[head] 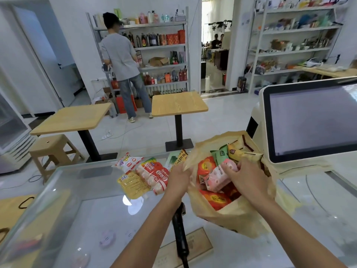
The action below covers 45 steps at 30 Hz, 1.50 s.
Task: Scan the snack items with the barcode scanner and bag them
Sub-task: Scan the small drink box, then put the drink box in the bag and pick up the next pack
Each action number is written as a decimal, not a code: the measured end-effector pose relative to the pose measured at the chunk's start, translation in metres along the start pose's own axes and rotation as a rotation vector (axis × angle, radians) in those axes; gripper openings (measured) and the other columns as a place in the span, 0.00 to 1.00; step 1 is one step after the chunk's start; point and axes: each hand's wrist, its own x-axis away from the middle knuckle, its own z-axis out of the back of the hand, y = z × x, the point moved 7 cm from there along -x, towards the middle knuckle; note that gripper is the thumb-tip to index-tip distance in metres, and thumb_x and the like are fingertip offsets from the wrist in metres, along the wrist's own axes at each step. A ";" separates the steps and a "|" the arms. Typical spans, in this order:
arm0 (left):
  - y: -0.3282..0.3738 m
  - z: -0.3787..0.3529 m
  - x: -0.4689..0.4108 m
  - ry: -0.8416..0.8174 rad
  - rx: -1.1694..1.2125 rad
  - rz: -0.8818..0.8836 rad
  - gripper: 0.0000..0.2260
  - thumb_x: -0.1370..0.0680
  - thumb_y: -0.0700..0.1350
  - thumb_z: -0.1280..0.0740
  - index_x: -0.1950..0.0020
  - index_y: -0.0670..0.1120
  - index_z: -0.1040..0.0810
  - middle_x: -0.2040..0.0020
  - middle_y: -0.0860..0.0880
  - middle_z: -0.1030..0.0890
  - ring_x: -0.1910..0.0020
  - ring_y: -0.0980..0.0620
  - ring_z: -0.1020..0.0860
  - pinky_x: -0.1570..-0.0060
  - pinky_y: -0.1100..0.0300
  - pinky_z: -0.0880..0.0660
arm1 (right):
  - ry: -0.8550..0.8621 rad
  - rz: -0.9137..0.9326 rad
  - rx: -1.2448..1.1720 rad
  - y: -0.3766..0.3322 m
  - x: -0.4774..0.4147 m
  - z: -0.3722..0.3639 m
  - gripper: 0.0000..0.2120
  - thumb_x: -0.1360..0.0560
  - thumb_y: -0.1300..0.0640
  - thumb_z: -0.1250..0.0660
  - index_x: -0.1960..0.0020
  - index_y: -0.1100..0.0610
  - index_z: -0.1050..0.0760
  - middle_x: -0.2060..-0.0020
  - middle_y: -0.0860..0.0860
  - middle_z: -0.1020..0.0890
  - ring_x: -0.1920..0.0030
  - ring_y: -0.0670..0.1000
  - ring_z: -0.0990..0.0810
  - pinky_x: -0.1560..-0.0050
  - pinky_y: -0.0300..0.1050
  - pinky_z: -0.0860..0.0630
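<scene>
A brown paper bag (229, 215) lies tilted on the glass counter (92, 213), its mouth facing me. My left hand (178, 177) grips the bag's left rim. My right hand (244, 174) holds a pink snack packet (216, 176) inside the bag's mouth. Red-orange packets (214, 199), a green packet (219, 154) and a yellow packet (232, 151) lie in the bag. The black barcode scanner (179, 229) lies on the counter between my forearms, partly hidden by my left arm. A yellow packet (133, 183) and a red-and-white packet (154, 176) wait left of the bag.
A white checkout screen (311, 117) stands at the right edge of the counter. More packets (128, 161) lie behind the yellow one. Beyond the counter are two wooden tables (179, 103), a stool (52, 149), shelves and a person with their back turned.
</scene>
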 end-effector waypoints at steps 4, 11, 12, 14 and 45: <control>0.015 -0.004 -0.004 -0.007 0.015 -0.039 0.09 0.19 0.42 0.41 0.56 0.47 0.24 0.63 0.49 0.24 0.63 0.51 0.26 0.64 0.59 0.29 | -0.083 0.052 0.142 0.003 -0.012 0.003 0.24 0.24 0.33 0.47 0.56 0.52 0.28 0.62 0.49 0.20 0.61 0.52 0.21 0.63 0.46 0.25; -0.040 -0.003 0.001 -0.009 -0.167 0.070 0.11 0.21 0.39 0.40 0.63 0.44 0.26 0.66 0.46 0.26 0.68 0.49 0.27 0.67 0.60 0.33 | -0.209 0.130 0.271 0.012 0.017 -0.003 0.21 0.23 0.34 0.49 0.54 0.51 0.35 0.63 0.46 0.27 0.65 0.49 0.29 0.67 0.43 0.34; -0.042 -0.003 0.001 -0.003 -0.173 0.062 0.10 0.21 0.39 0.40 0.62 0.43 0.25 0.66 0.45 0.25 0.67 0.48 0.26 0.66 0.59 0.32 | -0.201 0.126 0.269 0.011 0.019 -0.002 0.20 0.23 0.34 0.48 0.53 0.51 0.34 0.62 0.46 0.27 0.65 0.48 0.29 0.67 0.42 0.34; -0.041 -0.002 0.002 0.014 -0.171 0.023 0.09 0.21 0.39 0.39 0.61 0.43 0.24 0.64 0.45 0.23 0.65 0.48 0.24 0.64 0.59 0.31 | -0.113 0.138 0.243 0.009 0.023 0.003 0.20 0.23 0.35 0.43 0.50 0.52 0.31 0.56 0.47 0.25 0.60 0.48 0.26 0.64 0.41 0.31; -0.142 0.123 -0.007 0.052 -1.056 -0.223 0.22 0.19 0.56 0.44 0.26 0.49 0.36 0.22 0.48 0.60 0.24 0.46 0.63 0.26 0.53 0.54 | -0.757 -0.290 -0.486 -0.116 0.174 -0.162 0.25 0.22 0.57 0.40 0.29 0.54 0.46 0.61 0.57 0.20 0.74 0.51 0.24 0.77 0.38 0.30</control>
